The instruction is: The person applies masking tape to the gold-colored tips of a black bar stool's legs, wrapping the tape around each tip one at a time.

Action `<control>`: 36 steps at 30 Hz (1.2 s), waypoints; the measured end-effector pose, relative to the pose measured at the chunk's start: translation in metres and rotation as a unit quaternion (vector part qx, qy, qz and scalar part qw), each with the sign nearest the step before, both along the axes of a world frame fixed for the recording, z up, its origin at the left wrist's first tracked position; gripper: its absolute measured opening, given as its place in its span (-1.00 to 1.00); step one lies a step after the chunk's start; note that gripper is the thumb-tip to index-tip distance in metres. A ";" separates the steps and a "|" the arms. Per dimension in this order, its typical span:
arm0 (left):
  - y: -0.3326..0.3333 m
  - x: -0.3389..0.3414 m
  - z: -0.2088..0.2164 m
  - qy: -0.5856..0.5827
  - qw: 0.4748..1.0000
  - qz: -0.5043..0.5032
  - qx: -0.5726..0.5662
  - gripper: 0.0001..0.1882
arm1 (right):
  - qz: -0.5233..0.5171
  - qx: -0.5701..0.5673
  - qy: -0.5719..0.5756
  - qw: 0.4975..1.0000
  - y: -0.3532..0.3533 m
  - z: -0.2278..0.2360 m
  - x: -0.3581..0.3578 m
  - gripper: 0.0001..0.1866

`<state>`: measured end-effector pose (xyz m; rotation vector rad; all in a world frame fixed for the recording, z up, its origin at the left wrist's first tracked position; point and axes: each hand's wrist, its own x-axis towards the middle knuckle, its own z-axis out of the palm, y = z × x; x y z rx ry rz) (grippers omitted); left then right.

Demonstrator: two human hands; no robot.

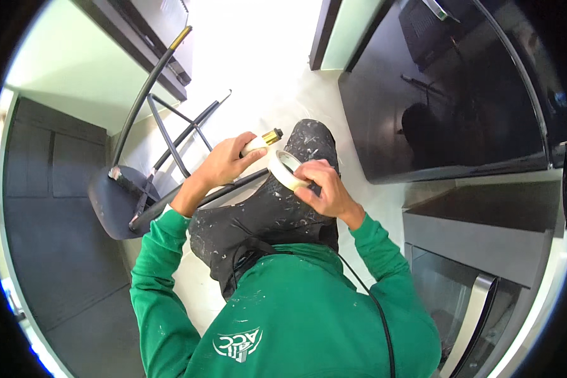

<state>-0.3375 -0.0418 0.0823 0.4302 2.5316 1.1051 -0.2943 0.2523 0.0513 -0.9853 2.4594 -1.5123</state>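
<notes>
Your left hand (223, 162), wrapped round the leg (254, 146), points it toward two o'clock; your right hand (327, 189) pinches the roll (281, 176) at the leg's four o'clock — a loose pinch could drop it.

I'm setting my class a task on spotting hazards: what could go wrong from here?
The tape roll, gripped at one side by the right hand, could slip and drop. It might brush the speckled trousers and pick up dirt. The tipped chair may shift if the left hand loosens around the gold-ended leg.
</notes>
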 end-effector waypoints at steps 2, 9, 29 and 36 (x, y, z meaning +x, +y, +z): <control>0.003 0.004 -0.005 0.045 0.998 0.010 -0.034 -0.56 | 0.007 0.000 0.031 1.000 -0.004 -0.010 -0.009 -0.70; 0.013 0.010 -0.001 0.105 0.990 0.043 -0.082 -0.53 | 0.041 0.008 0.012 0.999 -0.036 -0.094 -0.079 -0.68; 0.013 0.017 -0.021 0.215 0.964 0.067 -0.142 -0.41 | 0.086 -0.199 -0.468 0.857 -0.095 0.064 -0.131 -0.55; 0.011 0.020 -0.006 0.169 0.973 0.054 -0.151 -0.48 | 0.076 -0.180 -0.380 0.904 -0.091 0.094 -0.094 -0.56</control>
